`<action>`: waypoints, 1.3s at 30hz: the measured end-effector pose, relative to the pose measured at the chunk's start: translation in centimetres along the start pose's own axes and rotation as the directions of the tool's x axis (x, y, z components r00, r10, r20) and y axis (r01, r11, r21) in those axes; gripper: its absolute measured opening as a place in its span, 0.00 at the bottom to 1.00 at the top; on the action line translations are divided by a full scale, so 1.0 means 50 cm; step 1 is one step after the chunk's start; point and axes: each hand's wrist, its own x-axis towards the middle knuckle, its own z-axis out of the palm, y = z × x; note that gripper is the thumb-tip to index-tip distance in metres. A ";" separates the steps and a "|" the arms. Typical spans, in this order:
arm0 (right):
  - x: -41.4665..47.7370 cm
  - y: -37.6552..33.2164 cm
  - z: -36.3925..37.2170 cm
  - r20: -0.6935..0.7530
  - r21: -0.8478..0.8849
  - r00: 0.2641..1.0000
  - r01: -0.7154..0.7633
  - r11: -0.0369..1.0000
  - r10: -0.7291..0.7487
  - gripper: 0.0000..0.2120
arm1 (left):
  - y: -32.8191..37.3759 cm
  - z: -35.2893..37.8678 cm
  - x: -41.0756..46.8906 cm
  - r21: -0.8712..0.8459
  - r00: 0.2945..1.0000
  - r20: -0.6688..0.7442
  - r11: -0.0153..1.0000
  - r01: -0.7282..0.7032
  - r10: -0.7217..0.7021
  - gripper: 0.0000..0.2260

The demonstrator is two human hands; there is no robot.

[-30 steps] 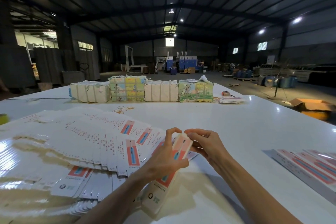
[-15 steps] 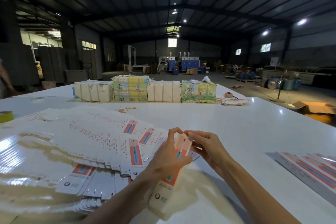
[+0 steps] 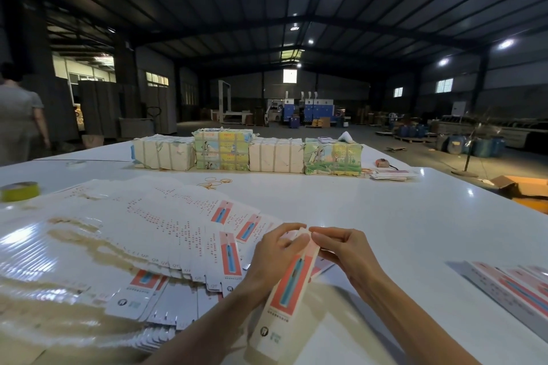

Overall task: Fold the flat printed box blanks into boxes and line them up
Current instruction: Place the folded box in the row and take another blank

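**Operator:** Where is the workpiece sitting?

**Technician:** The long, narrow white cardboard box (image 3: 289, 290) with the red-and-blue printed panel is being held at 6 o'clock, over the glossy white surface (image 3: 370, 210). Its near end is angling toward the camera.

**Operator:** What is each grip doing?

**Technician:** The left grip (image 3: 274, 258) is curling its fingers round the box's upper half from the 9 o'clock side. The right grip (image 3: 347, 255) is pinching the box's far end from the 3 o'clock side.

**Operator:** And the stock?

**Technician:** The fanned pile of flat white printed box blanks (image 3: 142, 234) is lying at 9 o'clock, just beside the left grip. A row of folded boxes (image 3: 510, 284) is lying at 3 o'clock, well apart. Four strapped paper bundles (image 3: 246, 151) are standing in line at 12 o'clock, with loose yellow rubber bands (image 3: 215, 182) lying in front of them. A yellow-green tape roll (image 3: 19, 191) is sitting at 10 o'clock.
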 end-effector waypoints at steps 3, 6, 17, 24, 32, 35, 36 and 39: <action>-0.001 0.004 0.006 -0.013 0.000 1.000 -0.020 1.000 0.020 0.05 | -0.002 -0.003 0.004 -0.033 0.999 -0.043 0.999 0.018 -0.020 0.11; -0.002 0.013 0.013 -0.062 -0.018 0.998 -0.004 1.000 0.003 0.04 | -0.001 -0.006 0.008 -0.059 0.999 -0.038 0.998 0.034 -0.036 0.14; -0.013 0.003 0.012 -0.040 -0.046 0.998 0.037 0.998 -0.039 0.07 | 0.005 -0.015 0.005 -0.096 0.991 0.023 0.986 0.137 -0.135 0.08; -0.011 0.003 0.016 -0.080 -0.098 0.996 0.026 0.995 -0.034 0.09 | 0.000 -0.012 0.007 -0.116 0.990 0.018 0.984 0.139 -0.138 0.07; 0.001 0.024 0.026 -0.122 -0.204 0.989 0.059 0.977 -0.085 0.12 | -0.012 -0.011 0.015 -0.130 0.980 0.034 0.971 0.201 -0.198 0.15; -0.002 0.030 0.036 -0.156 -0.369 0.975 0.089 0.925 -0.156 0.11 | -0.019 -0.012 0.016 -0.172 0.977 0.040 0.962 0.214 -0.210 0.17; -0.007 0.030 0.040 -0.137 -0.399 0.979 0.087 0.913 -0.153 0.11 | -0.022 -0.014 0.016 -0.190 0.975 0.025 0.957 0.221 -0.220 0.18; -0.025 0.006 0.053 -0.019 -0.567 0.994 0.075 0.820 -0.104 0.15 | -0.031 -0.027 0.025 -0.257 0.959 -0.079 0.935 0.244 -0.272 0.15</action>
